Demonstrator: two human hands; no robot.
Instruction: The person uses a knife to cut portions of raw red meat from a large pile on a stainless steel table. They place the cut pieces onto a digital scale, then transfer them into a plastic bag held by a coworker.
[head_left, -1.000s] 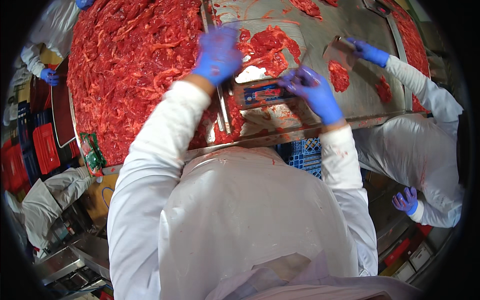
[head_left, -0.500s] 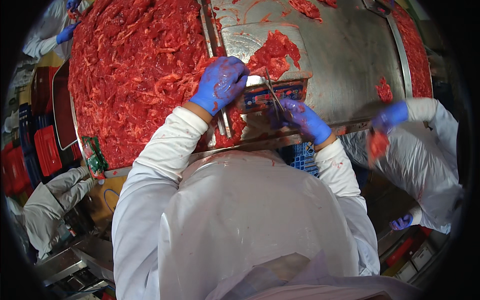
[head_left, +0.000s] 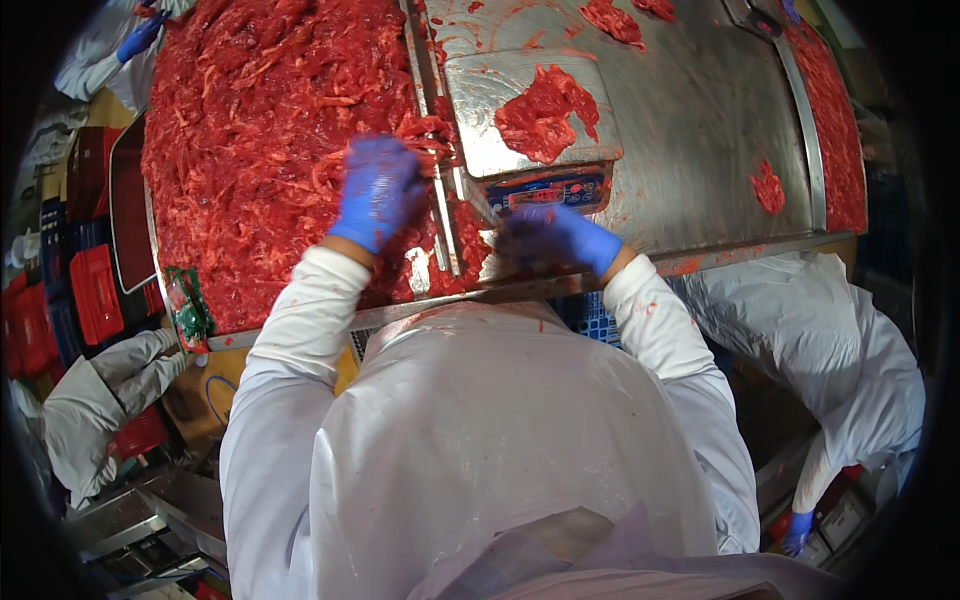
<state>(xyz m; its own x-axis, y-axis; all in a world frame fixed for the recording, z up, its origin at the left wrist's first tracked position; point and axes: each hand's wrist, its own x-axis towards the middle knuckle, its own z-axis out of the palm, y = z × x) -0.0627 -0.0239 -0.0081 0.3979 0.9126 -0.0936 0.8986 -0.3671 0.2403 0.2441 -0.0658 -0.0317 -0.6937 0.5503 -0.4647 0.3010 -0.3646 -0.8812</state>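
Note:
My left hand [head_left: 376, 197], in a blue glove, is over the heap of shredded red meat [head_left: 270, 150], near the metal divider bars [head_left: 437, 205]. Its fingers are smeared by motion, so any grip is unclear. My right hand [head_left: 560, 238], gloved in blue too, is closed around slim metal scissors [head_left: 478, 197] in front of the scale. The blades point up and left toward the divider; the handles are hidden in the hand. On the scale's steel platform [head_left: 470, 95] lies a flat piece of red meat [head_left: 530, 120].
More meat pieces [head_left: 768, 187] lie on the steel table [head_left: 690, 130] to the right. A green wrapper [head_left: 188, 308] is at the heap's near left corner. Blue crates [head_left: 590, 318] show below the table edge. Co-workers stand at right [head_left: 800, 310] and far left [head_left: 100, 60].
My left hand has moved left, from the scale's edge onto the meat heap. My right hand shifted left with the scissors. The co-worker's hand at right left a meat piece on the table.

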